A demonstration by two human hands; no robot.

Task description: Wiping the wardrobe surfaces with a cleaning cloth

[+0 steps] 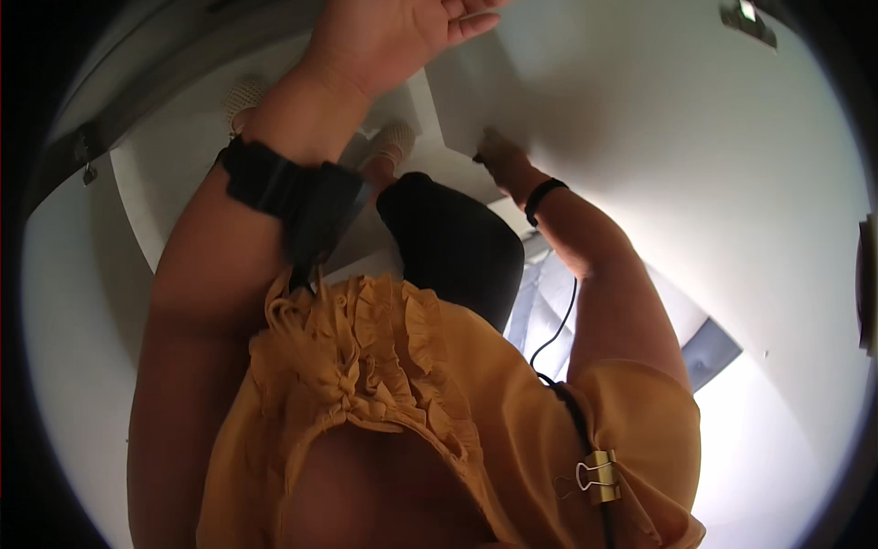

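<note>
My left hand [402,41] is raised at the top edge, its palm side showing and its fingers reaching to the right. The upper part of that hand is cut off by the frame; the fingers in view are apart and hold nothing. A black strapped device [302,197] sits on my left forearm. Lower and to the right, my right hand [508,165] is in shadow beside the pale wall [640,110]. Its fingers look closed, with a small dark spot at their tips that I cannot make out. A black band [546,199] circles the right wrist.
A dark-edged opening or frame [146,91] curves along the upper left. Light-coloured shoes [393,142] stand on the pale floor [174,183]. A black cable [560,329] hangs by my right arm, and a metal fitting [750,26] is on the wall at the upper right.
</note>
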